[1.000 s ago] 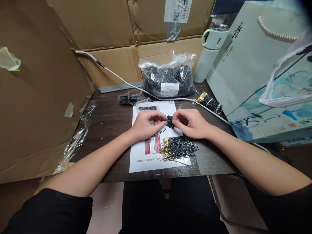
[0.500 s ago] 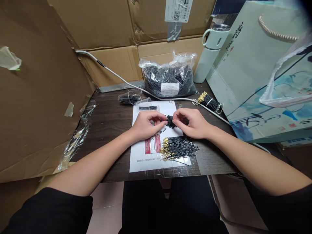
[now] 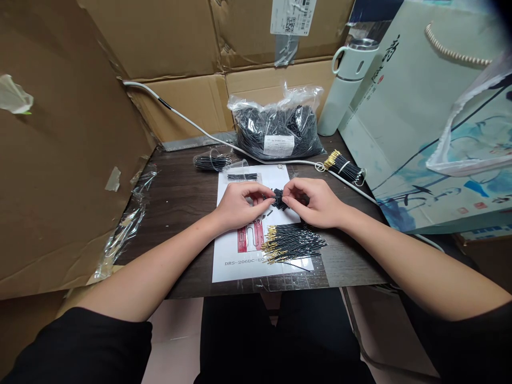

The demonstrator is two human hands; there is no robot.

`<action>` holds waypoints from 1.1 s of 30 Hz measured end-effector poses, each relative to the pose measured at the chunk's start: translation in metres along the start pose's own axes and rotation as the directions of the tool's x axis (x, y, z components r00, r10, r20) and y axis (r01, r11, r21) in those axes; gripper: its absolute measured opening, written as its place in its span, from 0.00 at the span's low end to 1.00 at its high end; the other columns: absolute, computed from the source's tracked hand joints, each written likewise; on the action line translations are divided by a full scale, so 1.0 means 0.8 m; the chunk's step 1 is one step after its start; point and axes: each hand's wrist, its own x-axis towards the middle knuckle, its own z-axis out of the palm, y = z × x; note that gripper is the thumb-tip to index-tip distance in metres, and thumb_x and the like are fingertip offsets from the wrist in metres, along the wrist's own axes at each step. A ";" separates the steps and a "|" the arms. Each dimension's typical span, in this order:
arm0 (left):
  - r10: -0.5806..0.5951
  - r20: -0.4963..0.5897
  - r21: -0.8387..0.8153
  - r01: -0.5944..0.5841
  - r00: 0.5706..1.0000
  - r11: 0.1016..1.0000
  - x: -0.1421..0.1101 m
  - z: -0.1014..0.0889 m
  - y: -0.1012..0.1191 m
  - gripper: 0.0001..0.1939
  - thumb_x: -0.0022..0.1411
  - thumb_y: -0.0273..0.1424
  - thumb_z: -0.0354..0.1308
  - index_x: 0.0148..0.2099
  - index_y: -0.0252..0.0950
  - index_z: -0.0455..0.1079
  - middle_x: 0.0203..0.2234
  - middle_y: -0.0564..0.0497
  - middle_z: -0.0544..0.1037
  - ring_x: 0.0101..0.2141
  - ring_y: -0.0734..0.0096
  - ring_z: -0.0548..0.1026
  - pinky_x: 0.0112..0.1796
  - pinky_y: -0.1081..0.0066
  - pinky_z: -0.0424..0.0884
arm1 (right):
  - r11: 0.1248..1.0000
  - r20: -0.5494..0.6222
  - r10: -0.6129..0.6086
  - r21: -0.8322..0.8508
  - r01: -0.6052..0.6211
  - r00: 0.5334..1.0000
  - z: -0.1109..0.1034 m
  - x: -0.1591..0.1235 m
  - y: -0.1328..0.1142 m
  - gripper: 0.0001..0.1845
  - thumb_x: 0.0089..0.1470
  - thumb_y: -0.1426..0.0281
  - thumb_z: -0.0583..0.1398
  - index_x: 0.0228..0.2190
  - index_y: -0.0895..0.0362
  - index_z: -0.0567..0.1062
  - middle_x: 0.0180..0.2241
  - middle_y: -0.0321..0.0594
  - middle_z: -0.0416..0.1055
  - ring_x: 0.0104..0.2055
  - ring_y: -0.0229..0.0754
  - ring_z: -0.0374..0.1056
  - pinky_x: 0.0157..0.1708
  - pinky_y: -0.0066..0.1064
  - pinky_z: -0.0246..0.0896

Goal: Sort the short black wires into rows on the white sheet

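Observation:
My left hand (image 3: 244, 205) and my right hand (image 3: 316, 201) face each other over a white printed sheet (image 3: 228, 269), thumb and forefinger of each pinched together. Between the fingertips runs a thin black wire (image 3: 279, 198), partly covered by the fingers; how its ends look is hidden. Right behind the fingertips lies a small pile of short black tube pieces (image 3: 283, 206), a few of them scattered to the left. Nearer my body, a spread of black wires with gold-coloured ends (image 3: 296, 244) rests on the sheet, below my right hand.
At the back stands a clear bag of black pieces (image 3: 276, 125), with a white cable (image 3: 196, 129) passing in front. Bundled wires lie left (image 3: 212, 162) and right (image 3: 344, 168). A white bottle (image 3: 344, 88) and a paper bag (image 3: 424, 122) stand right; cardboard (image 3: 72, 160) walls the left.
Both hands stay nearly in place, fingertips still pinched. Only a very slight shift shows at the fingertips; the wires and tube pieces lie as before.

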 end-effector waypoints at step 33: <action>-0.022 -0.001 -0.002 0.022 1.000 1.000 0.000 0.000 0.000 0.07 0.64 0.34 0.73 0.41 0.36 0.87 0.34 0.46 0.88 0.29 0.73 0.80 0.33 0.71 0.77 | 1.000 0.011 0.011 -0.008 -0.011 1.000 -0.003 -0.001 -0.003 0.04 0.68 0.69 0.63 0.38 0.55 0.76 0.31 0.36 0.74 0.31 0.39 0.67 0.32 0.33 0.63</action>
